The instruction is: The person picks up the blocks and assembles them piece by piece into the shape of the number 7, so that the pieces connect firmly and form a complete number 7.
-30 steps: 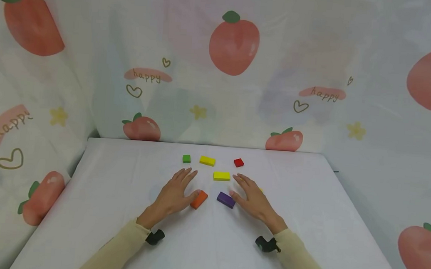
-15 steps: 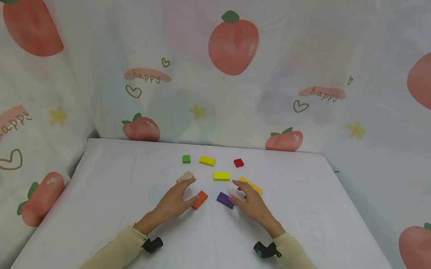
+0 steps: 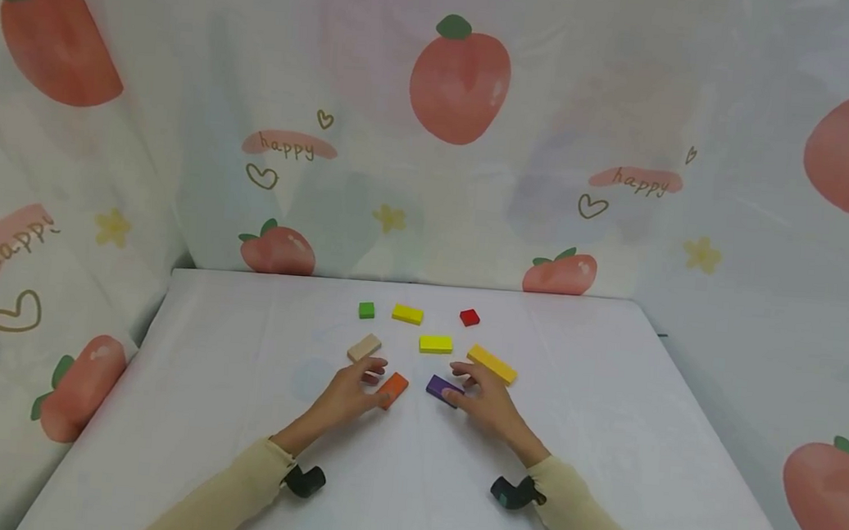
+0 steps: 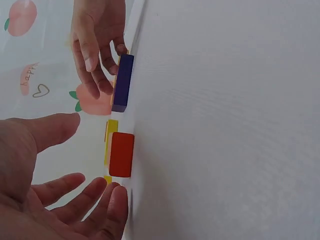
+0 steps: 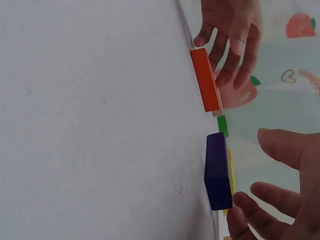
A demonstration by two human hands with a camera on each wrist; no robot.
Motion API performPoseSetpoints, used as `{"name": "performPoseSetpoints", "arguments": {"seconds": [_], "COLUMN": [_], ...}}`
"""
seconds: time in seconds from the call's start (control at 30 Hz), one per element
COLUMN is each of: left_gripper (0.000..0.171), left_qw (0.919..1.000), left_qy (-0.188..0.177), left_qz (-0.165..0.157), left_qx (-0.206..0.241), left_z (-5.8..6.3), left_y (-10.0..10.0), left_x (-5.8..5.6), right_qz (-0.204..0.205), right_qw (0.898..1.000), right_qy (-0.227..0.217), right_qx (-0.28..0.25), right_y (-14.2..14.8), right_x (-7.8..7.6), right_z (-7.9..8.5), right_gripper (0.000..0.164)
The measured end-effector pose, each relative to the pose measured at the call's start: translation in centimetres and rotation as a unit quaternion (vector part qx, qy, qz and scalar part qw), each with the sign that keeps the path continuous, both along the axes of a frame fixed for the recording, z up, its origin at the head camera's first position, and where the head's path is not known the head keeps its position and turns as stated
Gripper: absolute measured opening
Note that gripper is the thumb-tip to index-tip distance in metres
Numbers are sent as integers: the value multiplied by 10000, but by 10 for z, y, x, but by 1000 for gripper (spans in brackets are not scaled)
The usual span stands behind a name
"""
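Note:
Above the table, my left hand [image 3: 344, 396] hovers around an orange block [image 3: 396, 387], its thumb overlapping the block's near end in the head view. In the left wrist view the thumb and fingers are spread, with a gap between them and the orange block [image 4: 121, 155]. My right hand [image 3: 492, 403] is at a purple block [image 3: 439, 387] in the same manner. The right wrist view has its fingertips right beside the purple block [image 5: 218, 170], thumb apart from it. Both blocks lie on the white cloth, angled towards each other. Neither hand grips anything.
Beyond the hands lie a beige block [image 3: 364, 347], a long orange-yellow block [image 3: 492, 364] and a yellow block [image 3: 436, 345]. Farther back are a green block [image 3: 366, 310], another yellow block [image 3: 408, 314] and a red block [image 3: 469, 317]. A printed curtain [image 3: 458, 202] encloses the table [image 3: 394, 493].
Both hands have drawn back slightly towards the person and their fingers have bent inward. The beige block and the long orange-yellow block have come into view. The blocks stay in place.

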State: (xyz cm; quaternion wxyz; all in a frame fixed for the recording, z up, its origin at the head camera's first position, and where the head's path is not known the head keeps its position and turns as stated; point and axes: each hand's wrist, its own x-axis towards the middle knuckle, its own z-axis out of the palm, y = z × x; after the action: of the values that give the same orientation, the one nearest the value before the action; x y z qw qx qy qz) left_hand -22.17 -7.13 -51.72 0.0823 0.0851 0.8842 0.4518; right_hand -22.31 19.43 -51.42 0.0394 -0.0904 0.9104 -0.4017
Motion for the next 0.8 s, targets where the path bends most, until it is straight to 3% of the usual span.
{"name": "performPoseSetpoints", "arguments": {"seconds": [0.13, 0.37, 0.6, 0.8], "left_gripper": [56, 53, 44, 41], "left_qw": [9999, 9999, 9995, 9994], "left_qy": [-100, 20, -150, -70], "left_qz": [89, -102, 50, 16], "left_qx": [-41, -104, -262, -338], "left_z": [-6, -13, -11, -8], "left_y": [1, 5, 7, 8], "left_x": [-5, -12, -9, -8], "right_qz": [-79, -225, -369, -415], "right_qw": [9999, 9995, 9983, 9979], "right_qy": [-69, -184, -344, -378], "right_qx": [9, 104, 277, 337], "right_y": [-1, -1, -4, -4], "right_x": [-2, -4, -5, -5], "right_z": [-1, -3, -7, -9], "right_gripper": [47, 42, 42, 40]}}
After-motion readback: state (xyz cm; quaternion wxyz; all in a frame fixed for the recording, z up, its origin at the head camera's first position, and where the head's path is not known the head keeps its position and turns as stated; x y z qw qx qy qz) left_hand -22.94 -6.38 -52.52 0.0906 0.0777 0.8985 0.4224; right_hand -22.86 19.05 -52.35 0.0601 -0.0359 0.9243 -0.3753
